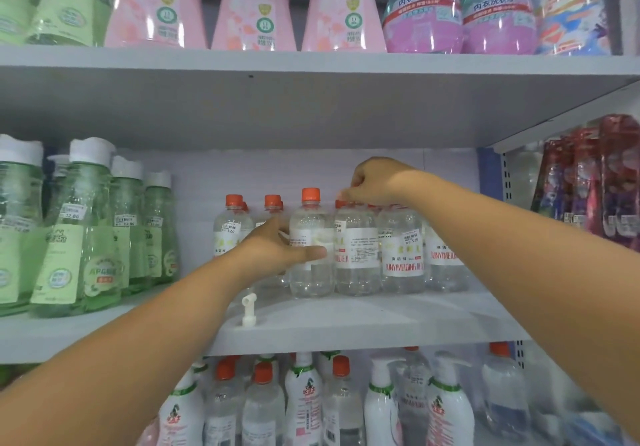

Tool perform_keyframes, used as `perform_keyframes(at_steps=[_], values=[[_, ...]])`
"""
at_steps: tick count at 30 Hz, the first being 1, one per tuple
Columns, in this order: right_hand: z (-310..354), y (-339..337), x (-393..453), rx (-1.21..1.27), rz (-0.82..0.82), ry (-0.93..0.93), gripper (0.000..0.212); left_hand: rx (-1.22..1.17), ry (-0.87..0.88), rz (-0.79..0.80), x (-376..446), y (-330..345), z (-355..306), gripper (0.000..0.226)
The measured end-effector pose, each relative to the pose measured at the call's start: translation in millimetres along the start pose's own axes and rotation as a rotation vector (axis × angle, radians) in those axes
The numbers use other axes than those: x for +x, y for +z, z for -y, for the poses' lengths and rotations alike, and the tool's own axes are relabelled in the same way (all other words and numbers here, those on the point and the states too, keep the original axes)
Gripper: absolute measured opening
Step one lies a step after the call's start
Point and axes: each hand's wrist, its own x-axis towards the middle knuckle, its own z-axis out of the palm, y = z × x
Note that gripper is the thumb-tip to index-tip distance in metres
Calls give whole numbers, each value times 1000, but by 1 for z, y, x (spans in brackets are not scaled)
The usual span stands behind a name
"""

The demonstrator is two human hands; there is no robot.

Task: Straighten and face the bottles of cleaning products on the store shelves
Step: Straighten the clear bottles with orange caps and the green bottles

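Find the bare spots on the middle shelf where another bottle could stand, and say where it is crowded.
Bare shelf board lies between the green bottles and the clear orange-capped bottles, and along the front edge around the small white nozzle. The clear bottles stand tightly packed, with the left hand and right hand among them.

Open shelf board (346, 321) at lower centre, broken only by a small white nozzle (249, 310). Bare gap at centre-left between green bottles (104, 231) and clear orange-capped bottles (360, 248). Headroom above caps.
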Motion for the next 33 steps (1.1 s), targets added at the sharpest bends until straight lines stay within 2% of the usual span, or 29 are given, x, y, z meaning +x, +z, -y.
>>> perform_keyframes(at_steps=[2, 6, 10, 13, 16, 18, 20, 23, 26, 29, 33], values=[[0, 3, 3, -1, -14, 12, 44, -47, -3, 18, 2, -2, 2, 68], [-6, 5, 8, 83, 1, -13, 30, -138, -36, 53, 3, -6, 3, 73], [-8, 5, 8, 90, 25, -31, 28, 104, -57, 14, -1, -2, 1, 76], [-7, 6, 8, 73, -14, -23, 34, 161, -63, 20, 1, -1, 2, 72], [-9, 6, 8, 113, -17, -32, 27, 36, -54, 96, 2, -5, 3, 70], [-10, 6, 7, 129, -10, -39, 25, -36, -50, 117, 2, -6, 2, 76], [-11, 6, 7, 116, -6, -46, 27, 14, -39, 83, -1, -2, 0, 77], [-14, 7, 7, 122, 3, -55, 26, 83, -31, 10, 0, 1, -1, 63], [-16, 9, 8, 121, -13, -69, 24, -10, -39, 58, 1, -3, 0, 55], [-16, 9, 10, 97, -19, -73, 25, -19, -37, 61, 0, -3, 0, 62], [-15, 9, 10, 72, -24, -71, 32, 113, -15, -43, -2, -1, -3, 62]])
